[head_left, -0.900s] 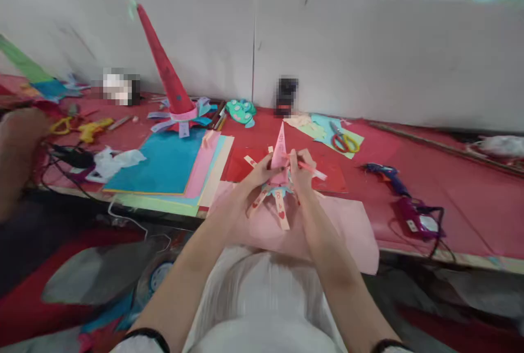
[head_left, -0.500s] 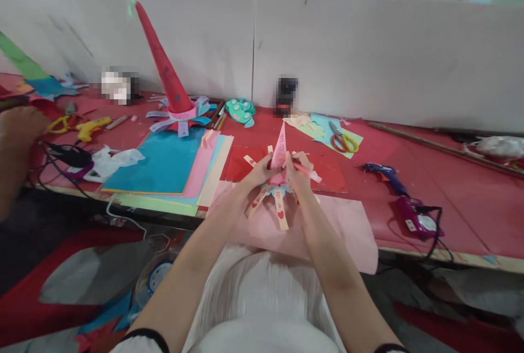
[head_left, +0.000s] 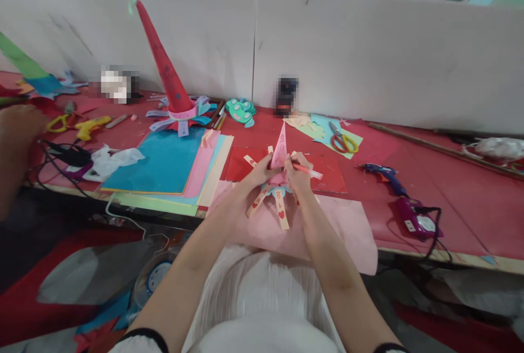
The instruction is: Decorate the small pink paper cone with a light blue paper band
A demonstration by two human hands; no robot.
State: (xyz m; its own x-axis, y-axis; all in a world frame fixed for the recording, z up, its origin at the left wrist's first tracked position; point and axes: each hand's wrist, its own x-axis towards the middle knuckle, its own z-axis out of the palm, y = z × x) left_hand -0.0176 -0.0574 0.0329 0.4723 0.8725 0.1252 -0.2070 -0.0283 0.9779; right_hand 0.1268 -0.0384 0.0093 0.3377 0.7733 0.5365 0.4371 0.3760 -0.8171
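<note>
The left hand (head_left: 260, 171) is gripping the small pink cone (head_left: 280, 151) by its side, and the right hand (head_left: 298, 174) is pinching a red pen (head_left: 309, 169), holding it close against the cone. I'm seeing the cone standing point up over the pink sheet (head_left: 347, 233), right in front of the person, with lettered strips (head_left: 280, 209) bearing red hearts spreading from its base. Just behind, a red sheet (head_left: 331, 172) is lying flat. To the left, a stack of coloured paper (head_left: 158, 162) is resting near the table edge, and a tall red cone (head_left: 166, 77) is leaning behind it. Scissors (head_left: 347, 143) are sitting on paper scraps beyond the right hand, while a blue glue gun (head_left: 387, 174) is lying farther right, beside a purple box (head_left: 413, 219). At far left, somebody else's hand (head_left: 25, 124) is hovering near yellow-handled scissors (head_left: 59, 123).
</note>
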